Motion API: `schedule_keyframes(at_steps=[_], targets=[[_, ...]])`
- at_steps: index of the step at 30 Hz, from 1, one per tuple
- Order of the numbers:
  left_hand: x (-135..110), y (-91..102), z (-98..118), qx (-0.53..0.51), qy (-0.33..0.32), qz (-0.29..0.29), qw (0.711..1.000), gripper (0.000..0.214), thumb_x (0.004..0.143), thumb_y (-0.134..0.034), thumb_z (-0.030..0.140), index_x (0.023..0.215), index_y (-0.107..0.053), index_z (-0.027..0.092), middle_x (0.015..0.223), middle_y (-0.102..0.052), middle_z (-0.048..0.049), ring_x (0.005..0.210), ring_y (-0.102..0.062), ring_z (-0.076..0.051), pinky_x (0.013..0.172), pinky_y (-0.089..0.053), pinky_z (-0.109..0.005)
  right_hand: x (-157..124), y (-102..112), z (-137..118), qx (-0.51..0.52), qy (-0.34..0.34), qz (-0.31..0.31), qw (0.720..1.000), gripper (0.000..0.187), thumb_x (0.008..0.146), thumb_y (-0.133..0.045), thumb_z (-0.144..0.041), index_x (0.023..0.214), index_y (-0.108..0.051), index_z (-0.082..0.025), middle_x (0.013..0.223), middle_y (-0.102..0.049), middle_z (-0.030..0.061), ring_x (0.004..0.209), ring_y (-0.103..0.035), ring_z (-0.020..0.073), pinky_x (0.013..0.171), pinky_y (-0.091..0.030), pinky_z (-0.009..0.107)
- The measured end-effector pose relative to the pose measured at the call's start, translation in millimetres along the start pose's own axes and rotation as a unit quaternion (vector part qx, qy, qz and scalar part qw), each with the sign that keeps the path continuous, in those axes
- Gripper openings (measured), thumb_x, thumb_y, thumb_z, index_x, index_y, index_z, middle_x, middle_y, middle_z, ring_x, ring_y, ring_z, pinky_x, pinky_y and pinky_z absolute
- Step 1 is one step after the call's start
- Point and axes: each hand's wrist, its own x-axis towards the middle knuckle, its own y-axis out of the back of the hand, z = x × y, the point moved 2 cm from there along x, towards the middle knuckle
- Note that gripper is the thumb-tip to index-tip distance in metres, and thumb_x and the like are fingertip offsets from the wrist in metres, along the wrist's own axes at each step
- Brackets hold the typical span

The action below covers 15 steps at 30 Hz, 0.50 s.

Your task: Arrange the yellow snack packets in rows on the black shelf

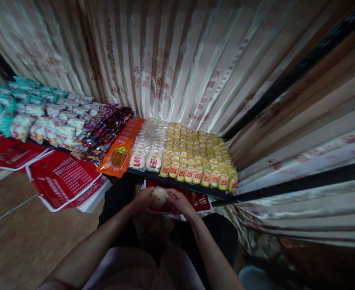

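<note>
My left hand and my right hand meet just below the front edge of a dark shelf. Both are closed around a small pale wrapped snack held between them. On the shelf right above stand rows of white round packs and many yellow packs with red labels. Orange flat packets lie to the left of the white ones.
Further left are dark red packets and white and teal bags. Red printed sheets hang off the shelf front. Striped cream curtains close the back and right. Brown floor lies at left.
</note>
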Motion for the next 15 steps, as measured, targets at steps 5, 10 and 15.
schedule_keyframes(at_steps=[5,10,15], targets=[[-5,9.9,-6,-0.081,-0.006,0.046,0.996,0.028,0.075,-0.047,0.019,0.098,-0.063,0.016,0.088,-0.069,-0.0022,0.079,-0.062,-0.016,0.072,-0.049,-0.024,-2,-9,-13,-0.012,0.052,0.082,0.995,0.044,0.066,-0.063,-0.048,0.097,-0.054,-0.018,0.051,-0.056,-0.0075,0.035,-0.043,0.0059,0.036,-0.029,0.017],[-18,22.1,-3,-0.098,-0.053,0.139,0.984,0.031,0.078,-0.049,0.021,0.106,-0.062,0.019,0.097,-0.069,-0.0031,0.087,-0.063,-0.016,0.08,-0.05,-0.028,-13,-21,-22,0.089,0.039,0.148,0.984,0.046,0.066,-0.066,-0.051,0.095,-0.054,-0.017,0.064,-0.063,-0.0007,0.046,-0.056,0.0093,0.038,-0.037,0.017],[-35,23.5,6,-0.001,-0.171,0.212,0.962,0.033,0.079,-0.047,0.015,0.107,-0.063,0.022,0.112,-0.064,-0.0046,0.111,-0.055,-0.019,0.099,-0.042,-0.037,-28,-39,-37,0.264,-0.007,0.084,0.961,0.043,0.076,-0.059,-0.054,0.095,-0.059,-0.016,0.082,-0.069,0.0086,0.075,-0.067,0.0175,0.065,-0.054,0.028]])
